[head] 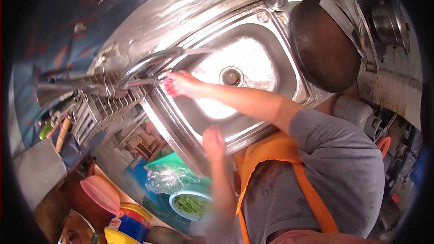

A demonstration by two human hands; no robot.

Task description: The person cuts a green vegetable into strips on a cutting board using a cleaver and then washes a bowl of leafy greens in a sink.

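My right hand (181, 84) reaches across the stainless steel sink (284, 71) to the base of the curved metal faucet (152, 59). Its fingers are bent close to a small metal part there; whether they grip it is unclear. A pale streak runs from the faucet's tip over the basin, above the round drain (232, 76). My left hand (214, 140) is at the sink's near rim, slightly blurred, with no held object visible. Below and left of it, a light blue bowl (176, 210) holds cut green leaves (191, 205), beside a crumpled clear plastic bag (169, 178).
A large dark pan (322, 44) leans right of the sink, with a broad metal blade (339, 17) against it. A wire dish rack (101, 105) with utensils stands left. A pink basket (101, 193) and a gas cylinder (354, 112) are lower down.
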